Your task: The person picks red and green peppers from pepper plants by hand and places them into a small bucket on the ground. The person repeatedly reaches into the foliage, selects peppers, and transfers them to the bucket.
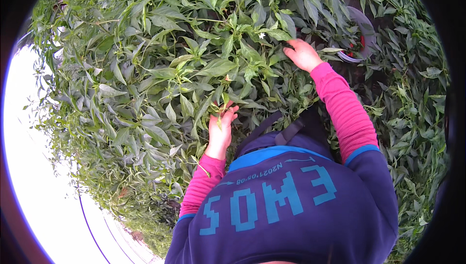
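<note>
Both my hands are in among leafy green pepper plants (218, 67). My left hand (222, 125) is raised at the near edge of the foliage, its fingers partly curled among the leaves; whether it grips anything is hidden. Further up and to the right, my right hand (302, 54) reaches into the leaves, with its fingertips partly covered, so a hold cannot be made out. A small white flower (261, 35) shows just left of it. To its right stands a light-coloured bucket (366, 31) with red peppers (362, 42) inside, partly hidden by leaves.
Dense foliage (411, 118) continues along the right side. Dark ground shows between the plants around the bucket. A waist bag or dark cloth with straps (289, 131) lies at my front. Thin dark lines (85, 216) cross the bright area at the lower left.
</note>
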Demonstrator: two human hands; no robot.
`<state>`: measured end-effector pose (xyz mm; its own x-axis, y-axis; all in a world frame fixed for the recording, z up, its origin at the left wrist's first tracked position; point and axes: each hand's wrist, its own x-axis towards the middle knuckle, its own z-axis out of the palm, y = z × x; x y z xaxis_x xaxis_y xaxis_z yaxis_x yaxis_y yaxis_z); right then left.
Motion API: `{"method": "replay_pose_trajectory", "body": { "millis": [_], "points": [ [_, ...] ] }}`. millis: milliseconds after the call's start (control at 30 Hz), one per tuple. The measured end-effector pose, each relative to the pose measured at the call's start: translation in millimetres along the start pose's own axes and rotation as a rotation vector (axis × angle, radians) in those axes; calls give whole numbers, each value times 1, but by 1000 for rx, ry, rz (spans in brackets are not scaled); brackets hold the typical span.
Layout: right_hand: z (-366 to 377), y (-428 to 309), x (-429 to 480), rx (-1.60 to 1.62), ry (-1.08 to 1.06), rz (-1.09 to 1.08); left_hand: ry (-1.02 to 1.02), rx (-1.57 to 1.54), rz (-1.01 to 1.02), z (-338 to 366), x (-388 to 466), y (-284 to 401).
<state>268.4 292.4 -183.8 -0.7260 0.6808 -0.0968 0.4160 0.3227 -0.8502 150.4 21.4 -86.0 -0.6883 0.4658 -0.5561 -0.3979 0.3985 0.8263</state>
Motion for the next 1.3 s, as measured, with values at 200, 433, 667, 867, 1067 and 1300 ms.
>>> {"method": "replay_pose_trajectory", "body": {
  "millis": [200,433,667,867,1067,1300],
  "points": [
    [20,-22,-34,69,-533,95,-65,78,-39,1,-2,-3],
    [55,-93,-101,503,-255,188,-310,10,-52,39,2,-8],
    [65,-98,-113,819,-225,279,-415,-216,-316,53,31,-27],
    [75,-90,-122,876,-85,188,-465,-213,-408,58,47,-26],
    [10,-54,-119,1038,121,116,-293,-50,-281,79,43,-8],
    [-11,-22,-128,-62,169,-458,-324,-19,-306,90,37,9]
  ]
}}
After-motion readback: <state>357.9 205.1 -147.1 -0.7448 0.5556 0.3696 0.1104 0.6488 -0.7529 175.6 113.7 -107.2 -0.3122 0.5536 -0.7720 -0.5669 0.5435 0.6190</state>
